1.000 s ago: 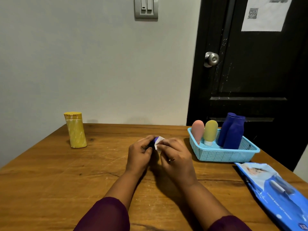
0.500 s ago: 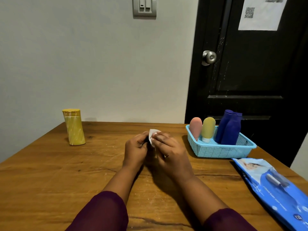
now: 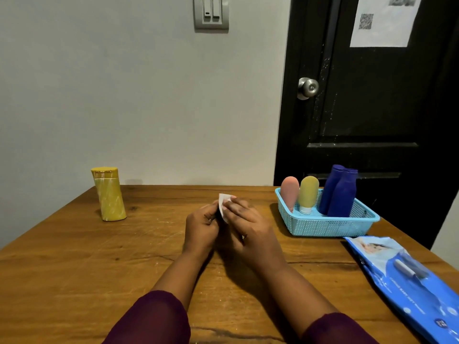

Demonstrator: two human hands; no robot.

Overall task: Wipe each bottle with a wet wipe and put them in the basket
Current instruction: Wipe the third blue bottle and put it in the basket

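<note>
My left hand [image 3: 202, 227] and my right hand [image 3: 250, 232] meet over the middle of the wooden table [image 3: 74, 256]. Between them is a white wet wipe [image 3: 222, 201], which my right hand's fingers press against a small dark bottle held in my left hand. The bottle is almost wholly hidden by the fingers and the wipe. A yellow bottle [image 3: 109, 194] stands upright at the far left of the table. The light blue basket [image 3: 323, 227] at the right holds a pink bottle [image 3: 289, 192], a yellow-green bottle [image 3: 308, 193] and two dark blue bottles [image 3: 340, 192].
A blue pack of wet wipes [image 3: 409, 281] lies at the table's right edge, in front of the basket. A black door [image 3: 372, 108] with a round knob stands behind the basket. A grey wall runs along the table's far side.
The wipe has shifted up over the small bottle, whose purple-blue top showed a second ago and is now covered. Both hands stay together at the table's middle.
</note>
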